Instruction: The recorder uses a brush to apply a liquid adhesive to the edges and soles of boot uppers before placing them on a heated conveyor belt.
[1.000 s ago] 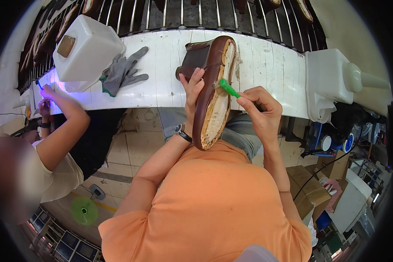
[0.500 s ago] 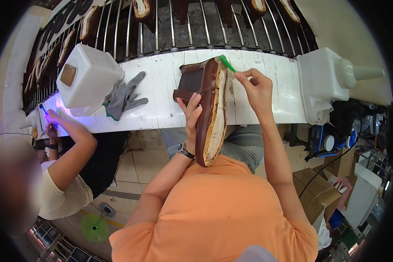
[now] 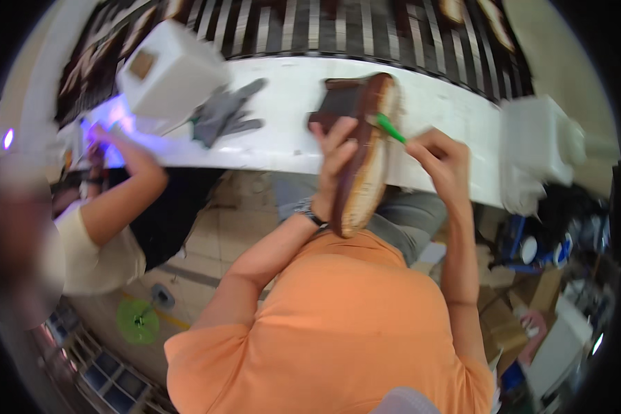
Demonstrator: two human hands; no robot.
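Along the white bench [image 3: 290, 86], at far left, saw a co-worker's arm [image 3: 145, 172] bent toward a violet glow [image 3: 123, 114]. Found next a white container [image 3: 176, 72], set near the back edge, probably to stand within reach yet apart from the forearms. Just beside it, noted a limp grey glove [image 3: 228, 114], perhaps left unworn for a surer bare-fingered hold. With the left hand [image 3: 338, 155], gripped the brown shoe [image 3: 367, 159] across its upper at the bench's front edge, seemingly to turn the pale underside rightward; could not tell whether propped on the bench. Pinched a green brush [image 3: 391, 129] by its handle in the right hand [image 3: 443, 162], likely for fine control along the shoe's rim; through blur, could not tell whether touching. At far right, saw a second white container [image 3: 535, 134], presumably stationed there to spare elbow room.
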